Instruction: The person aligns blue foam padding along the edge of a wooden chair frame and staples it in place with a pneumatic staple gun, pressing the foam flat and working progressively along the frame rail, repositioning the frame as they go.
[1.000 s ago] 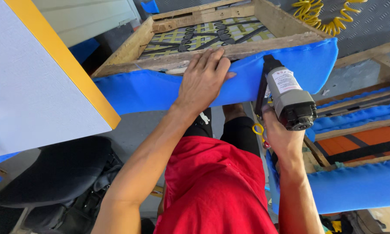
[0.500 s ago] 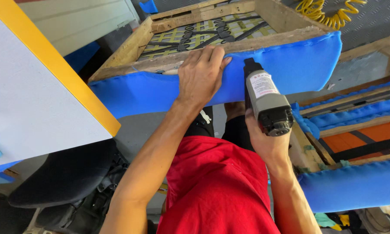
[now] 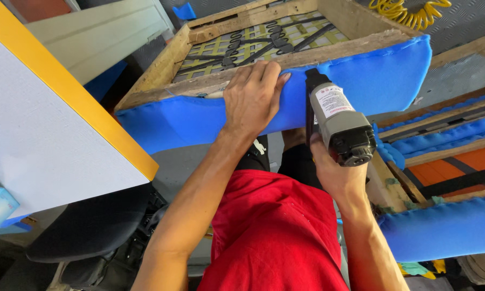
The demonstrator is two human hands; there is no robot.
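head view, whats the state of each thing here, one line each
left hand: flat, pressing the blue fabric onto the frame rail
right hand: gripping the staple gun
staple gun: upright, nose against the fabric beside the left hand
blue fabric: folded over the frame's near rail
wooden frame: open, springs and webbing showing
yellow air hose: coiled

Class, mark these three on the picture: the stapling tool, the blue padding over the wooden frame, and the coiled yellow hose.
stapling tool (image 3: 339,121), head view, on its grey body.
blue padding (image 3: 377,75), head view, on the bare stretch right of the tool.
coiled yellow hose (image 3: 409,13), head view, on the coils at the top right.
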